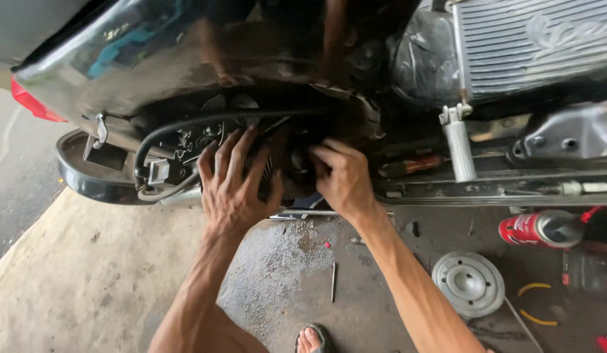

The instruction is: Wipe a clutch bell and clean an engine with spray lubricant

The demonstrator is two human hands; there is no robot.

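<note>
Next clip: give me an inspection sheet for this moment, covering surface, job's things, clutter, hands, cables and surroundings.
Surface: stained concrete floor, with grit scattered below the hands.
Job's things: dark engine part inside the opened side of a scooter; its details are too dark to tell.
Clutter: red spray can lying on its side, round grey metal disc, thin metal rod, two yellow curved pieces.
Hands: left hand spread flat against the part; right hand fingers curled on its right side.
Cables: black ribbed hose arcing over the left hand.
Surroundings: silver shock absorber, ribbed footboard, red tail light, sandalled foot.
</note>
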